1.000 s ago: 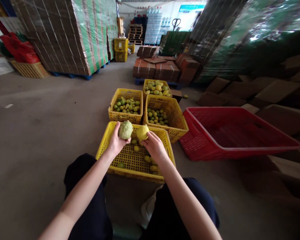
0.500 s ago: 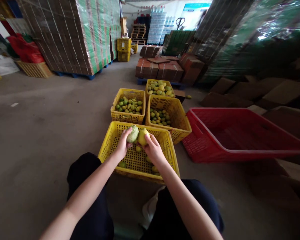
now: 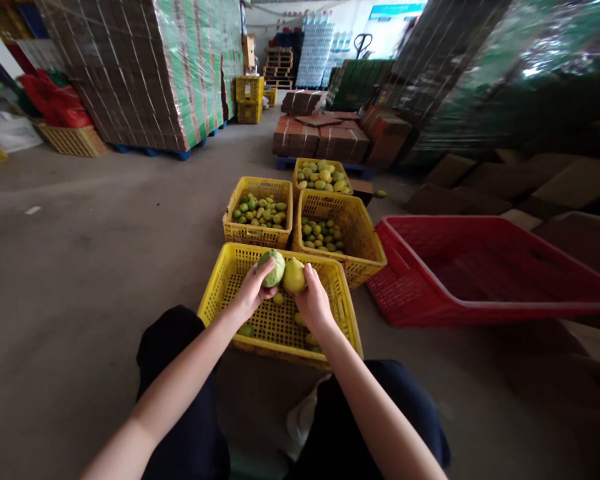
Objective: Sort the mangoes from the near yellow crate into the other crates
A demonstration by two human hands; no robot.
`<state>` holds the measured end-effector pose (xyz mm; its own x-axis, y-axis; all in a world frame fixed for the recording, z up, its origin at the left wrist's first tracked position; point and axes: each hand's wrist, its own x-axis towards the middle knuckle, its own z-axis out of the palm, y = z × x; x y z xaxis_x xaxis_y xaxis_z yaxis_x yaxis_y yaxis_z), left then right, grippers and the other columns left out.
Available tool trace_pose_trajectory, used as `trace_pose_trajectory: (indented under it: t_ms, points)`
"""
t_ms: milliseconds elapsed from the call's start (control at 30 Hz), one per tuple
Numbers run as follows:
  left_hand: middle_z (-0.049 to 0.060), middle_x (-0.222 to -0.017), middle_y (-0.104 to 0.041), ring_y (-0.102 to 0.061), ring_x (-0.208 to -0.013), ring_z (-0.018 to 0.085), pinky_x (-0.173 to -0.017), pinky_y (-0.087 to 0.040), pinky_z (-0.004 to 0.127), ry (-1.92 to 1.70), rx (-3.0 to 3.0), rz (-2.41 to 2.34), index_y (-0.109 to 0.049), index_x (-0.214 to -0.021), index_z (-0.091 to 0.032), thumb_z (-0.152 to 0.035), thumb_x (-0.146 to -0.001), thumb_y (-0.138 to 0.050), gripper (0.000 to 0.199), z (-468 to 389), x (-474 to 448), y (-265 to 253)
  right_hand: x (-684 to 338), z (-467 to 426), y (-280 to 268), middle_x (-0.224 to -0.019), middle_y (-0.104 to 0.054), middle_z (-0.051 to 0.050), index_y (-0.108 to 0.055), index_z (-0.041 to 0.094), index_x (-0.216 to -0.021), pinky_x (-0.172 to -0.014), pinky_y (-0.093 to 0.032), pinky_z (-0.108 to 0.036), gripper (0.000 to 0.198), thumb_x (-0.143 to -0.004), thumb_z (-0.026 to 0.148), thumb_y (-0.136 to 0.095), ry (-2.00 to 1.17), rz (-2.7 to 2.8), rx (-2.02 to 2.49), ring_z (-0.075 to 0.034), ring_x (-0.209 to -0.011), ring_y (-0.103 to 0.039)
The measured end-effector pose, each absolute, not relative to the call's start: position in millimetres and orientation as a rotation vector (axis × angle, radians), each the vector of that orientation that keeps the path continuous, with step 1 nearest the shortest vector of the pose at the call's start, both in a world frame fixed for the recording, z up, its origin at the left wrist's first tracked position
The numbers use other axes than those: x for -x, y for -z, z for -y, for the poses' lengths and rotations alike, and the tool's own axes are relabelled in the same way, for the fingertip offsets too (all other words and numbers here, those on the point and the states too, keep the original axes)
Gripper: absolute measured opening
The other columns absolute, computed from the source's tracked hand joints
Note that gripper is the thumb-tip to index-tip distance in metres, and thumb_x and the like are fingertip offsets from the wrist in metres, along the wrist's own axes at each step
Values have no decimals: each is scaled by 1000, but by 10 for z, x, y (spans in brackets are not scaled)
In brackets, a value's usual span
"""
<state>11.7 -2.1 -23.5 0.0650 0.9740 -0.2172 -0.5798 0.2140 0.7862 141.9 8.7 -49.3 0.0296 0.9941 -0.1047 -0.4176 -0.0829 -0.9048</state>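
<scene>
My left hand [image 3: 256,288] is closed around a green, lumpy round fruit [image 3: 271,269], its thumb lying across the front. Beside it, my right hand [image 3: 314,301] grips a smoother yellow fruit [image 3: 295,276], thumb on the right side. The two fruits are close together over the nearest yellow plastic crate [image 3: 213,288], whose floor is perforated. Inside that crate lie a few loose fruits, among them a small yellow fruit [image 3: 279,299] below the hands and a green fruit [image 3: 246,331] near the front left. My right forearm partly covers others.
Behind stand a left crate [image 3: 258,233], a right crate [image 3: 363,233] and a far crate [image 3: 298,175], all holding green and yellow fruit. A large red basket [image 3: 410,300] is on the right, near cardboard. Wrapped pallet stacks [image 3: 130,73] rise on the left.
The yellow fruit and my right hand have shifted slightly right. The green fruit has turned a little in my left hand, whose thumb now lies further across it.
</scene>
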Motion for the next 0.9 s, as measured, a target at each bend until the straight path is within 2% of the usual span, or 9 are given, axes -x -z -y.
trace_pose_trajectory:
  t_ms: [167, 267, 400, 500, 633, 700, 767, 833, 900]
  points:
    - [-2, -66, -58, -48, -47, 7, -42, -34, 21, -1312, -572, -939, -62, -85, -16, -60, -62, -79, 52, 8, -134, 304, -1385, -77, 528, -76, -59, 3, -56, 27, -80, -63, -49, -30, 39, -73, 64, -67, -1411, 758, 1018, -17, -71, -57]
    - [-2, -68, -59, -49, -51, 7, -43, -34, 19, -1313, -544, -941, -64, -85, -16, -58, -63, -80, 50, -8, -129, 332, -1372, -43, 475, -71, -58, 3, -55, 26, -77, -59, -47, -28, 40, -71, 62, -71, -1444, 798, 990, -15, -66, -55]
    - [1, -74, -64, -55, -58, 10, -48, -41, 20, -1322, -495, -901, -66, -89, -15, -52, -70, -78, 43, -37, -110, 323, -1381, -27, 377, -72, -61, 4, -60, 24, -80, -55, -44, -24, 37, -64, 49, -82, -1498, 790, 957, -12, -65, -56]
    - [6, -81, -68, -62, -65, 14, -54, -47, 23, -1277, -376, -865, -67, -96, -13, -47, -85, -65, 36, -75, -54, 277, -1450, -91, 332, -74, -64, 4, -61, 23, -77, -56, -47, -24, 33, -64, 45, -82, -1492, 652, 908, -13, -68, -59]
    - [9, -79, -69, -65, -60, 15, -49, -49, 23, -1195, -269, -863, -65, -104, -11, -43, -97, -46, 38, -96, 48, 200, -1599, -191, 297, -78, -68, 2, -62, 24, -76, -59, -52, -28, 24, -63, 34, -79, -1524, 493, 843, -16, -73, -62]
    - [7, -74, -67, -63, -54, 14, -45, -48, 21, -1180, -281, -887, -64, -104, -12, -43, -97, -47, 36, -78, 73, 171, -1637, -192, 279, -79, -69, 0, -63, 24, -79, -57, -53, -29, 22, -64, 32, -77, -1562, 440, 835, -18, -73, -62]
    - [4, -69, -65, -60, -48, 11, -42, -46, 19, -1173, -330, -905, -64, -98, -13, -43, -90, -59, 31, -48, 65, 155, -1620, -156, 266, -74, -66, 0, -63, 23, -79, -51, -50, -27, 21, -65, 32, -76, -1629, 432, 804, -15, -65, -59]
    - [1, -67, -63, -55, -44, 8, -39, -43, 17, -1186, -392, -906, -63, -92, -14, -41, -80, -72, 31, -18, 29, 160, -1553, -105, 264, -62, -58, 4, -59, 22, -73, -44, -42, -23, 22, -65, 31, -77, -1711, 511, 746, -11, -51, -49]
    - [-1, -66, -61, -51, -43, 6, -37, -39, 16, -1217, -440, -907, -61, -88, -15, -41, -73, -77, 34, 4, -22, 183, -1461, -64, 276, -54, -47, 7, -53, 22, -68, -40, -34, -21, 28, -66, 35, -78, -1753, 623, 717, -7, -44, -37]
